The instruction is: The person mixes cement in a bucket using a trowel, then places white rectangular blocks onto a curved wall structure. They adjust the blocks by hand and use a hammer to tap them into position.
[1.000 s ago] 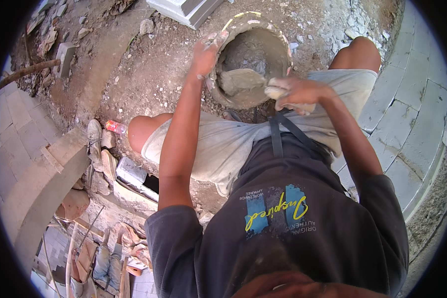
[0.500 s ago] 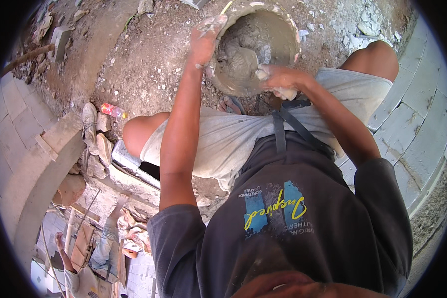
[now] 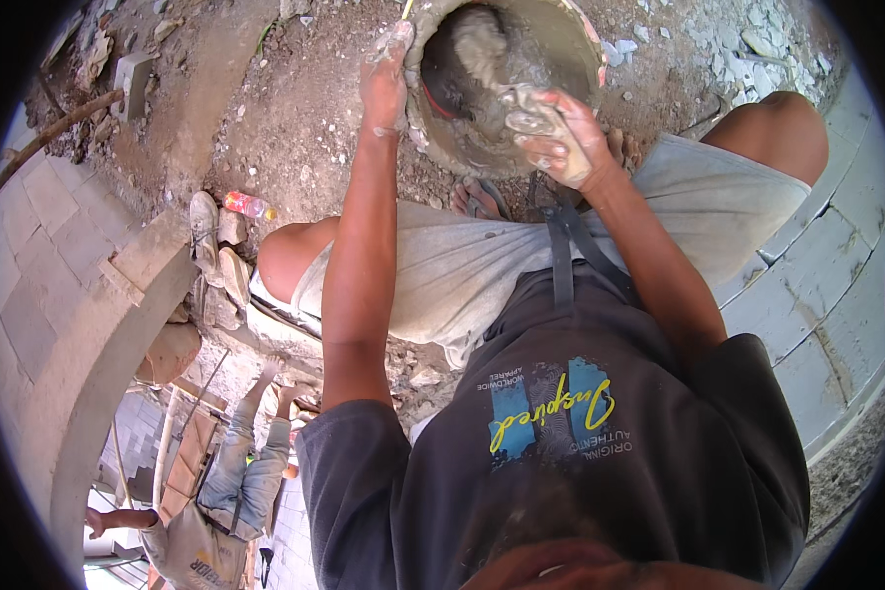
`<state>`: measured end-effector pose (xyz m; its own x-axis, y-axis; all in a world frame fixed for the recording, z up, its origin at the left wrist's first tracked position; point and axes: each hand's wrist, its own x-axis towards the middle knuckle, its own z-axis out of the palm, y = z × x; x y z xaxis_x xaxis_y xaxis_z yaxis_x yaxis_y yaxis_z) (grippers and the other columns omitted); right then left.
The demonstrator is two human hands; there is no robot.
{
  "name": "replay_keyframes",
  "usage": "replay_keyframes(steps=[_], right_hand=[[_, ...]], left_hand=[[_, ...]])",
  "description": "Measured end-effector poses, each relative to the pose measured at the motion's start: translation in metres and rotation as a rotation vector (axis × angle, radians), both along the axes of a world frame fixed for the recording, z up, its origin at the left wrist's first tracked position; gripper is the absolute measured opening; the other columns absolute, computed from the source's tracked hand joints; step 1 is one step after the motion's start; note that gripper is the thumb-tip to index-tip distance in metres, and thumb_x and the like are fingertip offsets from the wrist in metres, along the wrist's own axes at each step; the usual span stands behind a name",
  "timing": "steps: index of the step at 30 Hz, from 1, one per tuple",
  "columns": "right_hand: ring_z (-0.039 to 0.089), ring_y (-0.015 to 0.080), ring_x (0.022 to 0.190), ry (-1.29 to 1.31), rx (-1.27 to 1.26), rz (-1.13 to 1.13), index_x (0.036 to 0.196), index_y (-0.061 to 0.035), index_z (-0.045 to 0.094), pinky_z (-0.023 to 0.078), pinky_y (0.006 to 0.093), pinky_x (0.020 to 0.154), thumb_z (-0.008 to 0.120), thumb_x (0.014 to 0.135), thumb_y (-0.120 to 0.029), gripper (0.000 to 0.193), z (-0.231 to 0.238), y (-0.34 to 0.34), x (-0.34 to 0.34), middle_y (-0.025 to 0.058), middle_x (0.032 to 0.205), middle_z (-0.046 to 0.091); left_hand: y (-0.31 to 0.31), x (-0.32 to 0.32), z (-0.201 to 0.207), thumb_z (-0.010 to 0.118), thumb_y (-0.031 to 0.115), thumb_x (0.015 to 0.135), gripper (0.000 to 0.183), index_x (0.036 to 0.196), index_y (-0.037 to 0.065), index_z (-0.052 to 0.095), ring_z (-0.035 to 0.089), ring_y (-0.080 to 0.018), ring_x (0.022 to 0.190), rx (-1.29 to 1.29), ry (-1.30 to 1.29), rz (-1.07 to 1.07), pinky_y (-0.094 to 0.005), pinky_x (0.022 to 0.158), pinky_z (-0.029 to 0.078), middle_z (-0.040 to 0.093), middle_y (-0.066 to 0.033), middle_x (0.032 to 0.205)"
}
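Observation:
A round bucket (image 3: 600,61) of wet grey mortar (image 3: 546,69) stands on the ground at the top of the view. My left hand (image 3: 383,79), smeared with mortar, is closed on its left rim. Over the near right rim is my right hand (image 3: 559,138), palm turned up and fingers apart, coated in mortar. A blurred lump of mortar (image 3: 480,44) shows beyond its fingertips. Inside the bucket, at the left, appears a dark patch with a red curved edge. A thin yellow piece, partly cut off, sticks up beside my left hand.
My sandalled foot (image 3: 482,200) is just below the bucket. A plastic bottle (image 3: 250,205) and shoes (image 3: 205,231) lie to the left, near a curved concrete edge (image 3: 118,354). Rubble (image 3: 757,49) covers the upper right. Another person (image 3: 216,531) is at lower left.
My right hand has lifted and turned palm up. Mortar has shifted, uncovering the dark patch at the bucket's left. My left hand stays on the rim; the view has shifted slightly.

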<state>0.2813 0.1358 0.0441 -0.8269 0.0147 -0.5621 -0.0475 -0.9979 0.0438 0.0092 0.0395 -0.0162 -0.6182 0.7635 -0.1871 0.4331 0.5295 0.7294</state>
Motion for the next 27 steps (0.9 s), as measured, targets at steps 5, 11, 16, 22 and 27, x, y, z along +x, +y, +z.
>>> replay_keyframes(steps=[5, 11, 16, 22, 27], right_hand=[[0.048, 0.0118, 0.043, -0.269, 0.557, 0.659, 0.123, -0.0061, 0.058, 0.042, 0.0285, 0.036, 0.055, 0.098, -0.029, 0.034, 0.077, 0.052, 0.034, 0.0084, 0.078, 0.061], [0.072, 0.0414, 0.088, -0.574, 2.181, 1.153, 0.137, 0.0039, 0.051, 0.059, 0.0479, 0.075, 0.062, 0.087, -0.013, 0.053, 0.091, 0.096, -0.011, 0.0287, 0.102, 0.071], [0.067, 0.0464, 0.109, -0.491, 1.806, 1.4, 0.141, 0.0113, 0.046, 0.054, 0.0501, 0.094, 0.06, 0.082, -0.011, 0.065, 0.031, 0.057, -0.051, 0.0371, 0.113, 0.067], [0.073, 0.0388, 0.098, -0.345, 1.571, 1.527, 0.131, 0.0124, 0.053, 0.056, 0.0468, 0.087, 0.065, 0.084, -0.021, 0.059, 0.085, -0.006, -0.048, 0.0325, 0.112, 0.07], [0.069, 0.0411, 0.107, -0.384, 1.346, 1.481, 0.145, 0.0036, 0.049, 0.054, 0.0456, 0.092, 0.065, 0.081, -0.02, 0.071, 0.137, 0.069, -0.005, 0.0275, 0.113, 0.071]], left_hand=[[0.019, 0.001, 0.013, 0.049, 0.007, 0.104, 0.033, 0.127, 0.009, 0.072, 0.069, -0.0362, 0.106, 0.311, 0.069, -0.049, -0.0428, 0.096, 0.052, 0.075, -0.0175, 0.114], [0.038, 0.005, 0.03, 0.05, 0.009, 0.105, 0.032, 0.126, 0.008, 0.073, 0.071, -0.0342, 0.102, 0.511, -0.241, 0.023, -0.0415, 0.094, 0.052, 0.076, -0.019, 0.111], [0.026, 0.004, 0.03, 0.061, 0.02, 0.103, 0.032, 0.124, -0.001, 0.072, 0.069, -0.0237, 0.106, 0.393, -0.167, -0.103, -0.0354, 0.096, 0.051, 0.075, -0.0142, 0.115], [0.028, 0.017, 0.029, 0.059, 0.018, 0.103, 0.026, 0.118, 0.003, 0.073, 0.07, -0.0336, 0.095, 0.484, -0.223, -0.121, -0.0408, 0.089, 0.052, 0.075, -0.0177, 0.104], [0.038, 0.022, 0.044, 0.06, 0.022, 0.103, 0.026, 0.114, 0.003, 0.074, 0.069, -0.0331, 0.088, 0.434, -0.284, -0.128, -0.0411, 0.084, 0.052, 0.075, -0.017, 0.1]])
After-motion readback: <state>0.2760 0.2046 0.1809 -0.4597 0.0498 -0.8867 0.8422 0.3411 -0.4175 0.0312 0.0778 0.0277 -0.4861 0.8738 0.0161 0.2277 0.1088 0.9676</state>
